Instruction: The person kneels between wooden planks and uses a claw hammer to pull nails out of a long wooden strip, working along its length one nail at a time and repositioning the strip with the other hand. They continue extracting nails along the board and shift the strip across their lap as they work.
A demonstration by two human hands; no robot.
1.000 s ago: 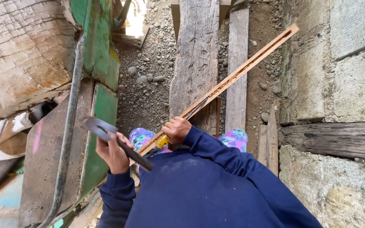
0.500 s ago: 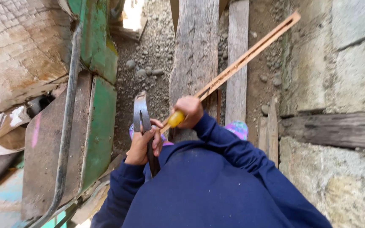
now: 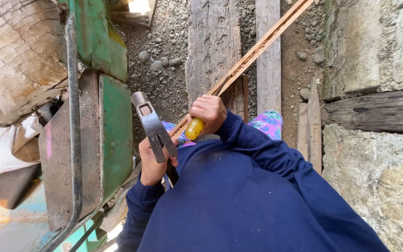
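My left hand (image 3: 152, 161) grips a steel claw hammer (image 3: 151, 123), its head raised toward the upper left. My right hand (image 3: 208, 112) is closed around a yellow tool handle (image 3: 194, 129), probably a chisel, whose blade is hidden. That handle sits at the near end of a long thin wooden strip (image 3: 253, 53) that runs diagonally up to the top right. The strip lies over a weathered thick plank (image 3: 213, 42). Both arms wear dark blue sleeves.
A green and rusty metal frame (image 3: 113, 126) with a grey pipe (image 3: 74, 116) stands at the left. Gravel ground (image 3: 164, 51) lies ahead, with a narrower board (image 3: 269, 56). A concrete block wall (image 3: 378, 46) with a dark timber (image 3: 374, 112) rises at the right.
The hammer has swung from low at the left up toward the yellow handle, and its head now points up. The right hand stays on the handle at the strip's end.
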